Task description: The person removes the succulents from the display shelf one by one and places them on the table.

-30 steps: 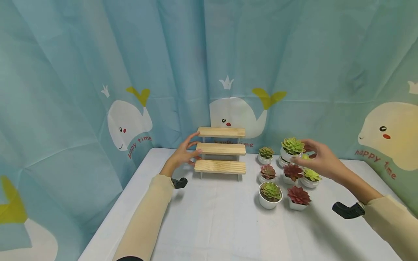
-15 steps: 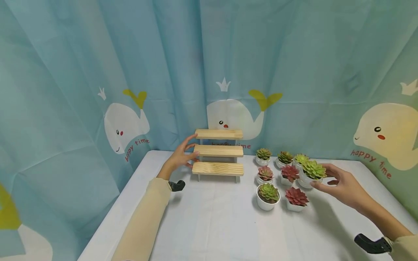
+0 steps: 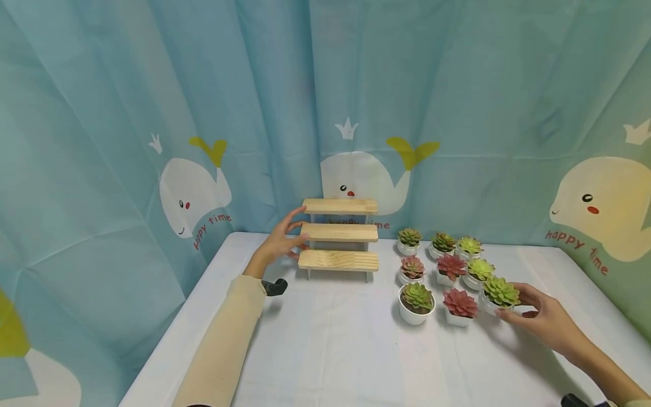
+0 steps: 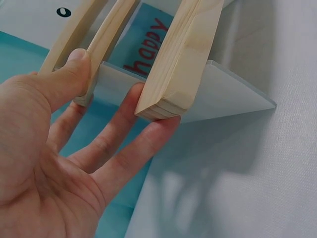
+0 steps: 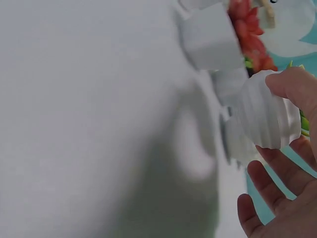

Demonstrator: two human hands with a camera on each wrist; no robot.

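In the head view a three-tier wooden display stand [image 3: 338, 232] with pale boards stands at the back. My left hand [image 3: 278, 243] grips its left end; in the left wrist view the thumb [image 4: 77, 67] presses the middle board, and fingertips touch the end of the lowest board [image 4: 171, 84]. Off to the right, my right hand [image 3: 546, 322] holds a green potted succulent [image 3: 500, 292] by its rounded white pot [image 5: 267, 111], thumb on one side and fingers on the other. The pot appears slightly above the table in the right wrist view.
Several other potted succulents stand left of and behind the held one: a red one [image 3: 460, 305] in a square pot, a green one [image 3: 417, 299] in front, a yellow-green one [image 3: 479, 271] close by. A blue whale-print curtain [image 3: 274, 113] hangs behind the white table [image 3: 356, 350].
My right hand has carried the green potted succulent from above the back of the group down and toward the front right. The left hand has kept its place on the stand.
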